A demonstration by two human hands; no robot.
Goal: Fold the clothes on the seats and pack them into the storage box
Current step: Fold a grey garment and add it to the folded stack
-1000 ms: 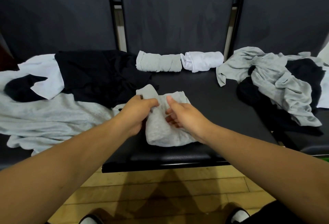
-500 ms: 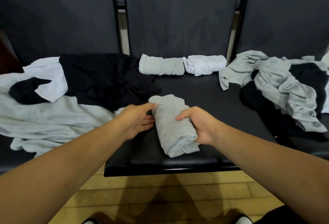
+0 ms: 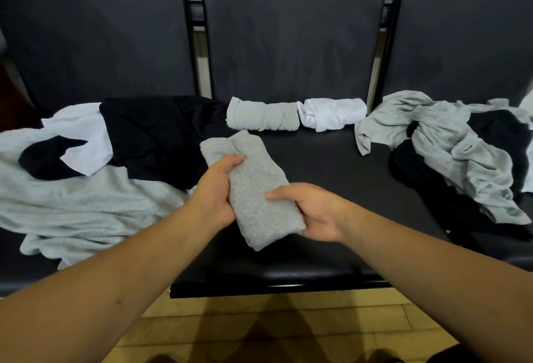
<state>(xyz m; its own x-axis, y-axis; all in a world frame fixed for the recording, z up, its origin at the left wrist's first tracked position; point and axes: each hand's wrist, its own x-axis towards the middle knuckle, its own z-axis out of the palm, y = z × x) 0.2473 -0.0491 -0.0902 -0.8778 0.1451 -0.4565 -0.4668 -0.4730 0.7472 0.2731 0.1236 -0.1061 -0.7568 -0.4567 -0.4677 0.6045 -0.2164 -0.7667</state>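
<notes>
Grey bundle (image 3: 253, 186) over the middle seat (image 3: 331, 175), left hand (image 3: 215, 189) and right hand (image 3: 314, 212) both curled round it. A grey roll (image 3: 261, 114) and white roll (image 3: 331, 113) lie at 12 o'clock; messy pile (image 3: 86, 189) at 9, loose heap (image 3: 461, 155) at 2 o'clock.

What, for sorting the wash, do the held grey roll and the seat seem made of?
Grey roll: probably a cotton-type knit, matte, with a flecked, slightly fuzzy surface. Seat: black leather or vinyl, smooth with a dull sheen at its front edge.
</notes>
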